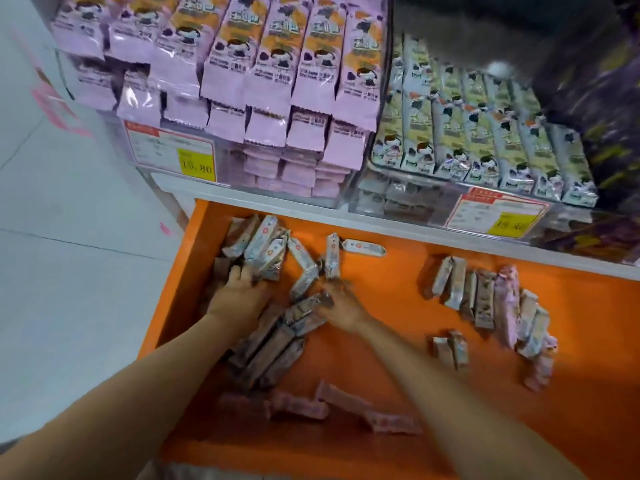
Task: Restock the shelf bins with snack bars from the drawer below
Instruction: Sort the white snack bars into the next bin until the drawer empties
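An orange drawer (388,306) stands pulled out below the shelf, with snack bars scattered in it. My left hand (239,292) lies flat on a heap of grey-brown bars (263,247) at the drawer's left, fingers stretched forward. My right hand (343,308) is beside it at the middle, its fingers curled onto a bundle of grey bars (304,311). Above, a clear bin of pink packets (277,98) sits left and a clear bin of green-white bars (485,143) sits right.
More bars lie in a row at the drawer's right (495,306) and pink bars near the front (346,403). Price labels (173,154) hang on the bin fronts. A white shelf edge (381,226) overhangs the drawer. Pale floor lies to the left.
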`<move>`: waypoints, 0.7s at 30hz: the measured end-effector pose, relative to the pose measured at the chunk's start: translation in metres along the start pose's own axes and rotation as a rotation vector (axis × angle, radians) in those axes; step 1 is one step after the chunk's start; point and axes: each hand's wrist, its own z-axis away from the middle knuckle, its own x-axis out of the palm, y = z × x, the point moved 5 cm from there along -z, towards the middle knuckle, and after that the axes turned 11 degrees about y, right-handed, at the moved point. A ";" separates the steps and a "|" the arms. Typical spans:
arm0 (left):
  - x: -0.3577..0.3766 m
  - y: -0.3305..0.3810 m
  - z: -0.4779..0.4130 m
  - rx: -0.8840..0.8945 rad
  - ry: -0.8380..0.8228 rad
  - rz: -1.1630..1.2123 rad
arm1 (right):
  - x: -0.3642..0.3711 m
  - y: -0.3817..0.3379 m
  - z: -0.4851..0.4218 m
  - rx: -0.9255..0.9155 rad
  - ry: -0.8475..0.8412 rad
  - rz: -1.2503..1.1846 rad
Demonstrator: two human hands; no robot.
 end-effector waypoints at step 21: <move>0.003 0.012 -0.026 -0.208 -0.091 0.746 | -0.039 0.034 0.022 0.124 0.226 -0.232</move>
